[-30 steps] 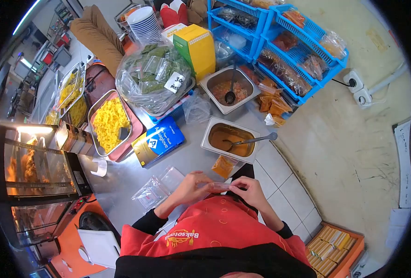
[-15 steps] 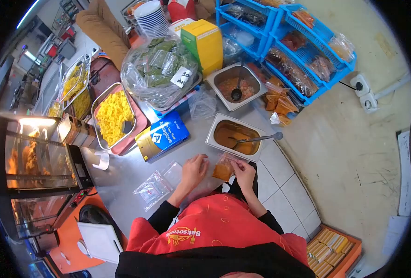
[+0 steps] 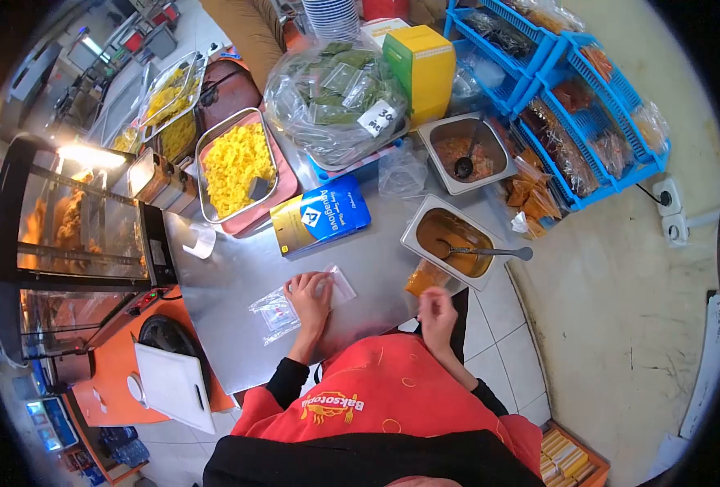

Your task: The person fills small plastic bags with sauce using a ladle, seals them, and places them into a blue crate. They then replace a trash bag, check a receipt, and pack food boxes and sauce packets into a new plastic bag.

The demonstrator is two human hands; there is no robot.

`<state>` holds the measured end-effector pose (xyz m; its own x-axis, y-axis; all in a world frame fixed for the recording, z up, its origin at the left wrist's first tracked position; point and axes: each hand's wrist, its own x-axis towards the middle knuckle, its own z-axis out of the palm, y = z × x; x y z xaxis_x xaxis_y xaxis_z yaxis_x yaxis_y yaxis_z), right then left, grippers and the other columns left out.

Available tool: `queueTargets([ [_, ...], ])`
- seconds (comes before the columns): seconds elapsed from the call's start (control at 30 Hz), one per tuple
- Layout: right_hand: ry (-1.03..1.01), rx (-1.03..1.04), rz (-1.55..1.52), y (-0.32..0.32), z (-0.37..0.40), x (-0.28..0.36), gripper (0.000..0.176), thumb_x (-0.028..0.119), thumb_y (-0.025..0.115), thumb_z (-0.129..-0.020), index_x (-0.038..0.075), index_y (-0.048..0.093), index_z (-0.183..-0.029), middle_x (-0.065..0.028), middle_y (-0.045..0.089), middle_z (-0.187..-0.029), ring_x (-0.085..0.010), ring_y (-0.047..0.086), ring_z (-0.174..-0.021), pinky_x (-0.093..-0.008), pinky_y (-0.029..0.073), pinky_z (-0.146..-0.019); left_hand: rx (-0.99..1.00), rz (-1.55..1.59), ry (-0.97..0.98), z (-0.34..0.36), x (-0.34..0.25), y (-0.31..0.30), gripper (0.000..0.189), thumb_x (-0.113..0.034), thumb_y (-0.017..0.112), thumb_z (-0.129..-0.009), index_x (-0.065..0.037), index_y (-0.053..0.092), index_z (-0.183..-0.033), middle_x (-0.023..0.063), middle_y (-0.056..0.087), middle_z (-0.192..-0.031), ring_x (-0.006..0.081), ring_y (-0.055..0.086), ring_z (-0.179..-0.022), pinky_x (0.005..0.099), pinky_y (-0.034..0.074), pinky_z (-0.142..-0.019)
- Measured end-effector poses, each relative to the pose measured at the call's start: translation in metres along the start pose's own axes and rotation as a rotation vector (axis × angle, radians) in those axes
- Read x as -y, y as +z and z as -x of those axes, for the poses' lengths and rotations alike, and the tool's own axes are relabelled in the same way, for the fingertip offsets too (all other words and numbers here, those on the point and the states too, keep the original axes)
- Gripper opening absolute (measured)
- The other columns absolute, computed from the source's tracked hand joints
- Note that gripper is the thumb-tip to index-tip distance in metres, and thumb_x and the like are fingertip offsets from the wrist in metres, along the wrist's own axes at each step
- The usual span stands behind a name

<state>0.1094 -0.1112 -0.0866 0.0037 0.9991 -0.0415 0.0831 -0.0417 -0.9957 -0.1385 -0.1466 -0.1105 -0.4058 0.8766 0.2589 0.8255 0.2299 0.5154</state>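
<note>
Head view: L hand (image 3: 309, 302), fingers spread, open, lies over clear plastic bags (image 3: 275, 317) on the steel table (image 3: 218, 312). R hand (image 3: 437, 318), fingers curled, is at the bag of orange sauce (image 3: 425, 278), beside the sauce pan (image 3: 411, 237) w/ ladle (image 3: 494, 252); grip/contact can't be told. Glove box (image 3: 321, 216): beyond L hand.

Blue-and-yellow glove box (image 3: 321, 216), bright red apron (image 3: 380, 381).
</note>
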Motion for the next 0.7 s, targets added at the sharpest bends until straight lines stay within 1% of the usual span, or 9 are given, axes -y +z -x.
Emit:
queueTargets([
  [0.07, -0.019, 0.270, 0.146, 0.011, -0.004, 0.007, 0.008, 0.010, 0.057, -0.087, 0.004, 0.056, -0.091, -0.0027, 0.057, -0.065, -0.0076, 0.053, -0.054, -0.0226, 0.043, -0.049, 0.001, 0.008, 0.004, -0.001, 0.005, 0.002, 0.013, -0.014, 0.069, -0.073, -0.012, 0.066, -0.085, 0.0011, 0.060, -0.094, 0.0216, 0.050, -0.096, 0.0441, 0.027, -0.094],
  [0.1, -0.022, 0.346, 0.176, 0.018, -0.006, 0.010, 0.009, 0.011, 0.058, -0.087, 0.004, 0.056, -0.091, -0.0041, 0.058, -0.066, -0.0097, 0.055, -0.056, -0.0242, 0.044, -0.051, -0.012, 0.003, 0.019, -0.002, 0.007, 0.003, 0.012, -0.013, 0.069, -0.073, -0.012, 0.066, -0.085, 0.0013, 0.060, -0.094, 0.0215, 0.050, -0.096, 0.0439, 0.027, -0.094],
  [0.17, -0.028, 0.492, 0.233, 0.032, -0.012, 0.015, 0.011, 0.014, 0.059, -0.085, 0.005, 0.057, -0.091, -0.0069, 0.060, -0.067, -0.0139, 0.059, -0.058, -0.0275, 0.047, -0.053, -0.040, 0.029, 0.031, -0.004, 0.009, 0.003, 0.011, -0.012, 0.068, -0.073, -0.012, 0.065, -0.084, 0.0016, 0.060, -0.094, 0.0216, 0.049, -0.096, 0.0435, 0.027, -0.094],
  [0.27, -0.061, 0.599, 0.269, 0.050, -0.024, 0.026, 0.015, 0.017, 0.058, -0.085, 0.005, 0.057, -0.093, -0.0109, 0.062, -0.071, -0.0218, 0.063, -0.064, -0.0316, 0.048, -0.058, -0.051, 0.082, 0.040, -0.007, 0.000, -0.004, 0.010, -0.012, 0.068, -0.073, -0.012, 0.065, -0.083, 0.0020, 0.059, -0.095, 0.0220, 0.049, -0.097, 0.0435, 0.026, -0.095],
  [0.37, -0.165, 0.604, 0.291, 0.067, -0.034, 0.011, 0.014, 0.016, 0.058, -0.085, 0.003, 0.059, -0.093, -0.0084, 0.063, -0.075, -0.0174, 0.061, -0.066, -0.0277, 0.048, -0.060, -0.007, 0.037, 0.064, -0.008, -0.010, -0.010, 0.009, -0.013, 0.067, -0.073, -0.013, 0.065, -0.082, 0.0022, 0.058, -0.095, 0.0221, 0.049, -0.098, 0.0440, 0.025, -0.096],
  [0.47, -0.109, 0.650, 0.310, 0.071, -0.038, 0.009, 0.015, 0.016, 0.058, -0.085, 0.003, 0.059, -0.094, -0.0101, 0.064, -0.081, -0.0201, 0.063, -0.072, -0.0300, 0.050, -0.064, 0.034, 0.019, 0.037, -0.008, 0.001, -0.004, 0.009, -0.013, 0.068, -0.073, -0.013, 0.065, -0.081, 0.0017, 0.059, -0.093, 0.0214, 0.050, -0.098, 0.0452, 0.023, -0.097],
  [0.57, -0.087, 0.648, 0.379, 0.067, -0.039, 0.005, 0.015, 0.015, 0.058, -0.085, 0.003, 0.059, -0.094, -0.0107, 0.064, -0.084, -0.0201, 0.063, -0.073, -0.0301, 0.050, -0.067, 0.023, 0.094, 0.028, -0.016, 0.010, -0.007, 0.009, -0.013, 0.070, -0.073, -0.013, 0.066, -0.080, 0.0009, 0.061, -0.091, 0.0204, 0.051, -0.098, 0.0455, 0.023, -0.097],
  [0.67, -0.047, 0.594, 0.278, 0.065, -0.039, 0.011, 0.017, 0.015, 0.058, -0.086, 0.003, 0.060, -0.097, -0.0086, 0.065, -0.089, -0.0185, 0.063, -0.079, -0.0304, 0.050, -0.072, -0.040, 0.205, 0.083, -0.025, -0.002, -0.018, 0.007, -0.012, 0.070, -0.073, -0.011, 0.066, -0.078, 0.0016, 0.062, -0.090, 0.0212, 0.052, -0.098, 0.0428, 0.025, -0.096],
  [0.7, -0.061, 0.565, 0.191, 0.066, -0.038, 0.013, 0.019, 0.016, 0.058, -0.086, 0.003, 0.060, -0.099, -0.0078, 0.065, -0.090, -0.0190, 0.063, -0.080, -0.0305, 0.050, -0.072, -0.058, 0.237, 0.109, -0.030, -0.008, -0.025, 0.007, -0.012, 0.070, -0.073, -0.011, 0.066, -0.079, 0.0017, 0.062, -0.090, 0.0211, 0.052, -0.097, 0.0425, 0.026, -0.096],
])
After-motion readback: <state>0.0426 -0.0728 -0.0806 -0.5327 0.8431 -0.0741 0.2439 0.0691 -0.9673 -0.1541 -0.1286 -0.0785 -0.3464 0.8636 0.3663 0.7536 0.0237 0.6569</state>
